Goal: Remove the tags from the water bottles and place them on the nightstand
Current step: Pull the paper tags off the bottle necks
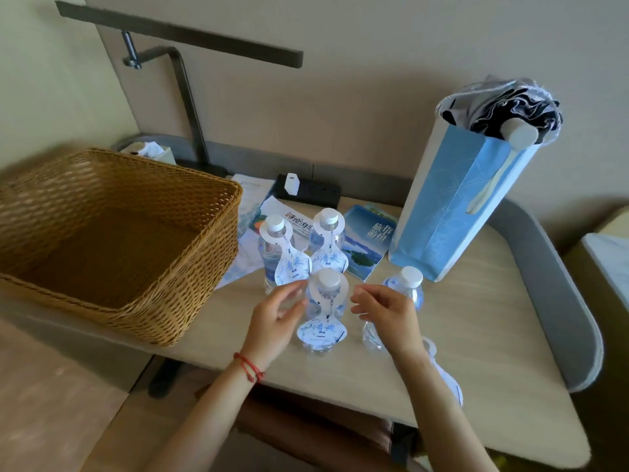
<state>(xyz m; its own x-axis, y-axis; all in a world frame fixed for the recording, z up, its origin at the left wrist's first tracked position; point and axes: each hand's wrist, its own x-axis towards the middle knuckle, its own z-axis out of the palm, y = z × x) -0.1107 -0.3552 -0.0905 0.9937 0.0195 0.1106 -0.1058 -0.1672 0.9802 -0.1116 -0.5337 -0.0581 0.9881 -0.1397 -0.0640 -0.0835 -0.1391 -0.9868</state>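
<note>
Several clear water bottles with white caps stand on the light wood nightstand (493, 386). The nearest bottle (327, 301) wears a white and blue paper tag (321, 330) on its neck. Two tagged bottles (275, 247) (328, 240) stand behind it. A fourth bottle (408, 287) at the right carries no tag. One loose tag (446, 376) lies flat on the nightstand by my right forearm. My left hand (275, 315) and my right hand (388, 315) hover on either side of the nearest bottle, fingers relaxed, holding nothing.
A large wicker basket (112, 233) fills the left of the nightstand. A blue paper bag (459, 206) holding a folded umbrella stands at the back right. Booklets (366, 243), papers and a black power strip (308, 190) lie behind the bottles. A lamp arm (185, 83) rises at the back.
</note>
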